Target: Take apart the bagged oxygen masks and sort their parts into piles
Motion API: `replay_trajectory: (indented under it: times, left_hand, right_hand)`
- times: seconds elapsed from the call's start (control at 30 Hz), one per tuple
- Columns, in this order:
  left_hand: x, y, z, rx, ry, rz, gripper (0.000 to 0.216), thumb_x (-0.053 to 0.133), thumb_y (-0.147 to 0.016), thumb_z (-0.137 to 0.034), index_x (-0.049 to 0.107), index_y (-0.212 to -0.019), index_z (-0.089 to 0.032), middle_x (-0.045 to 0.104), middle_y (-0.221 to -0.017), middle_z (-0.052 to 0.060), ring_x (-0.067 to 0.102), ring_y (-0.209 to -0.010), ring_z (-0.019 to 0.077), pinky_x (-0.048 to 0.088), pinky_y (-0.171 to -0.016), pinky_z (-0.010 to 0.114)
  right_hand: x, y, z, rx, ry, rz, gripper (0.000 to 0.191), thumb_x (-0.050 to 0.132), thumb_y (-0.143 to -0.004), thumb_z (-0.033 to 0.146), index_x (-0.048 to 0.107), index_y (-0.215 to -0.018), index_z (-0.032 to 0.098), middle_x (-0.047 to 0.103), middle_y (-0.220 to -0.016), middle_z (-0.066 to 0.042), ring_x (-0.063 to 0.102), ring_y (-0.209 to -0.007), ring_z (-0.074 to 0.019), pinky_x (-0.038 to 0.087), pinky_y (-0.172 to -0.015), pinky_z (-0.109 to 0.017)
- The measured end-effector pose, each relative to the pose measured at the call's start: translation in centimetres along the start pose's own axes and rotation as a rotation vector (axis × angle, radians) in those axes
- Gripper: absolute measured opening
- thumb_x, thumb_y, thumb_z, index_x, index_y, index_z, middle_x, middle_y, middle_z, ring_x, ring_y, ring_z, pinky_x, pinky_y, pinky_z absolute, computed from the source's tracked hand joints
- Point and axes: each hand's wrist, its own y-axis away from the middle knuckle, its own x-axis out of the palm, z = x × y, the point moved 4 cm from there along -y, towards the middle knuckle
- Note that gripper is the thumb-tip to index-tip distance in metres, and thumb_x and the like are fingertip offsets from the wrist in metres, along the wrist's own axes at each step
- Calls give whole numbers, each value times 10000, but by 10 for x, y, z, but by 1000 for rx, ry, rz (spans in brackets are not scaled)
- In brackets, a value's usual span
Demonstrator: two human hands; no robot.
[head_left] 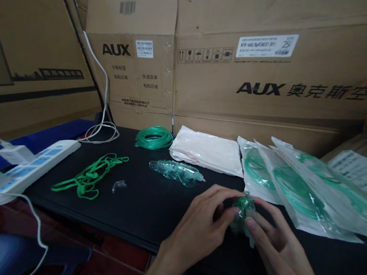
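Note:
My left hand [202, 223] and my right hand [275, 237] meet at the table's front edge, fingers closed around a clear green plastic oxygen mask [244, 204]. Both thumbs press on its near side; my fingers hide part of it. Ahead of my left hand lies a row of nested clear green masks [177, 172] on its side. Further left are a tangle of green elastic straps [91, 175] and a few small thin metal strips [119, 186]. Behind the nested masks rests a coil of green tubing [154, 138].
A stack of white packets [207, 148] lies at the back, beside several clear bags of green tubing [299, 191] on the right. A power strip [42, 163] with white cables sits at the left edge. Large cardboard boxes [210, 82] wall off the back of the black table [139, 212].

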Motion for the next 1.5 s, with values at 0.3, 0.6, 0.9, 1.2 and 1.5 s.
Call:
replay_trajectory:
  times: [0.3, 0.6, 0.9, 1.2, 1.5]
  left_hand:
    - [5, 0, 3, -54, -42, 31, 131, 670, -957, -204, 748, -1061, -195, 688, -871, -26, 537, -712, 100, 400, -681, 207]
    - [0, -2, 0, 1, -30, -60, 192, 565, -1032, -227, 747, -996, -174, 720, -1019, 33, 658, -944, 146, 472, -871, 231]
    - [-1, 1, 4, -58, 119, -117, 141, 615, -1013, -272, 728, -1066, -206, 739, -909, -11, 647, -786, 123, 477, -731, 213]
    - [-6, -2, 4, -55, -31, -238, 155, 745, -922, -323, 723, -874, -177, 596, -796, -21, 521, -700, 115, 422, -656, 230]
    - [5, -2, 4, -43, -38, -39, 130, 723, -941, -314, 773, -941, -194, 604, -845, -16, 549, -730, 109, 416, -665, 221]
  right_hand:
    - [16, 8, 8, -139, 109, 1, 578, 855, -780, 418, 661, -1313, 303, 713, -1320, -63, 681, -1224, -272, 569, -1015, -332]
    - [4, 5, 1, -158, 227, 17, 469, 772, -854, 436, 711, -1298, 294, 699, -1376, -53, 621, -1317, -285, 507, -1101, -358]
    - [8, 2, -1, -212, 370, 154, 483, 787, -840, 345, 721, -1314, 279, 714, -1358, -62, 658, -1272, -311, 524, -1088, -411]
    - [0, 3, -1, -91, 334, 47, 572, 771, -858, 464, 647, -1396, 317, 633, -1467, -44, 550, -1391, -293, 462, -1142, -396]
    - [-5, -3, -12, -139, 231, 93, 599, 823, -824, 367, 622, -1386, 315, 677, -1390, -77, 674, -1239, -272, 587, -985, -334]
